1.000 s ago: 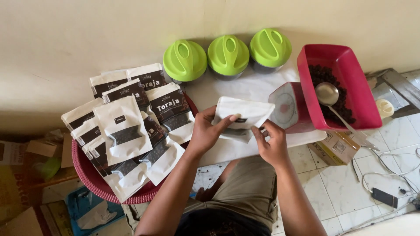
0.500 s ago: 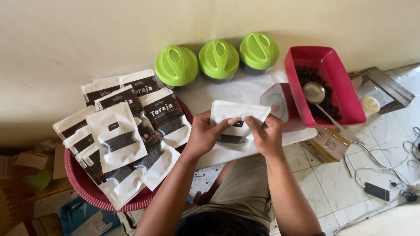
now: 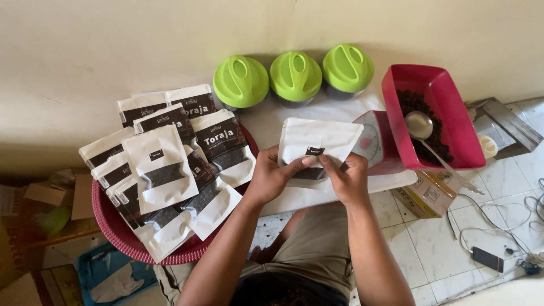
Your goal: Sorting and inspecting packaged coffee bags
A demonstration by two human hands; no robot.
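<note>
You hold a matt white pouch [image 3: 317, 141], paper-like, with a small dark label. The pouches [image 3: 161, 170] heaped at your left look the same, each with a clear, faintly shiny window. Their basket [image 3: 113, 226] is woven red plastic. The three lids [image 3: 294, 73] are glossy green plastic, the red tub [image 3: 447, 130] smooth plastic, its spoon [image 3: 419, 124] polished metal. Your floor tiles [image 3: 419, 266] are glazed and marbled.

Home packing corner: tiled floor [image 3: 498, 187], scale [image 3: 371, 141]

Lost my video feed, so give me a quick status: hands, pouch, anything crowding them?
Left hand and right hand both grip the white pouch, thumbs on its small dark label. Red basket of filled pouches close left, small scale behind.
</note>
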